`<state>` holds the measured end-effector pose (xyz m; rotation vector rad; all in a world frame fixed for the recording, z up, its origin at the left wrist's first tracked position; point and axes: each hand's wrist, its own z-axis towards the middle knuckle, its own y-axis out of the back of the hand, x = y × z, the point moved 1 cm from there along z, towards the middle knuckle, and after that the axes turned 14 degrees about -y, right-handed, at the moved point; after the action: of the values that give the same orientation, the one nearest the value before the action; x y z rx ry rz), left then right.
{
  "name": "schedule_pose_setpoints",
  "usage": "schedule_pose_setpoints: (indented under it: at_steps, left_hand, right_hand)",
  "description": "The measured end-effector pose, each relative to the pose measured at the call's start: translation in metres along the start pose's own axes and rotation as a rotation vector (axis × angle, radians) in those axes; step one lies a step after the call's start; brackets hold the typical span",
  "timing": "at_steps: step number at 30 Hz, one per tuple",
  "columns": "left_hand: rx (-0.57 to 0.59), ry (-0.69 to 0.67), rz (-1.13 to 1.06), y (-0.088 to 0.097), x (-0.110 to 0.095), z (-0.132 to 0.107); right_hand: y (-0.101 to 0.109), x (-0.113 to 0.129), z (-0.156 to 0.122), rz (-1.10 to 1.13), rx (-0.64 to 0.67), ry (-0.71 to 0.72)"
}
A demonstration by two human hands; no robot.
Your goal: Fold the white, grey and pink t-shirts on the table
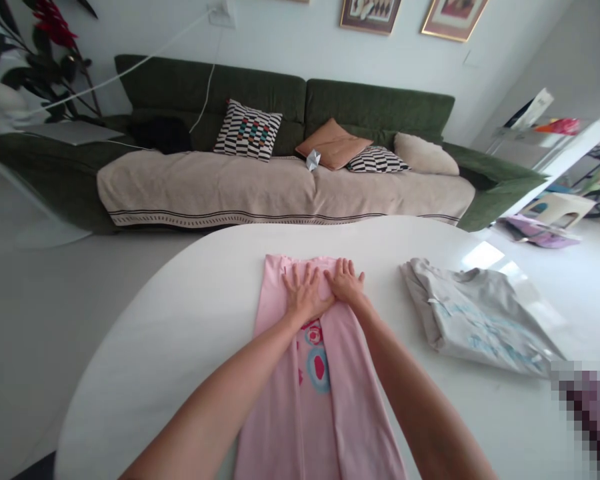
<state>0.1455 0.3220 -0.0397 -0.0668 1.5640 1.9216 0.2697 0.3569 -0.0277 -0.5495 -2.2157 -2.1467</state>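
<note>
A pink garment (350,393) lies flat on the white table, its two sides folded inward over a strip with a red and blue print. My left hand (304,293) presses flat on its far part, fingers spread. Just to the right, my right hand (346,281) also rests flat on the cloth near the far edge, with its fingers stretched out. The hands almost touch at the thumb side. Neither one grips the fabric. The near end of the garment runs out of view at the bottom.
On the right of the white table (145,347) lies a folded grey shirt (480,320) with light blue lettering. Beyond the table stands a green sofa (220,83) with a beige cover and several cushions. A pixelated purple patch shows at the right edge.
</note>
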Motion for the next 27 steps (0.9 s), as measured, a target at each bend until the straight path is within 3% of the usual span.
schedule_pose_setpoints:
  at_steps: [5, 7, 12, 19, 23, 27]
  left_hand:
    - [0.070, 0.031, 0.078, 0.003, -0.003, 0.000]
    - [0.093, 0.034, 0.140, 0.005, -0.005, -0.001]
    - [0.098, 0.047, 0.246, 0.009, -0.009, -0.004]
    - [0.082, 0.032, 0.286, 0.009, -0.011, -0.004]
    - [0.066, 0.019, 0.314, 0.008, -0.011, -0.005]
    - [0.070, 0.021, 0.321, 0.007, -0.009, -0.005]
  right_hand:
    - [0.005, -0.001, 0.012, 0.180, -0.229, -0.007]
    - [0.008, -0.007, 0.021, 0.260, -0.248, 0.015]
    - [0.018, -0.024, 0.054, 0.251, -0.075, 0.107]
    - [0.040, -0.018, 0.083, 0.112, 0.188, 0.276]
    - [0.046, -0.008, 0.093, -0.011, 0.234, 0.279]
    - [0.040, 0.003, 0.093, -0.114, 0.195, 0.225]
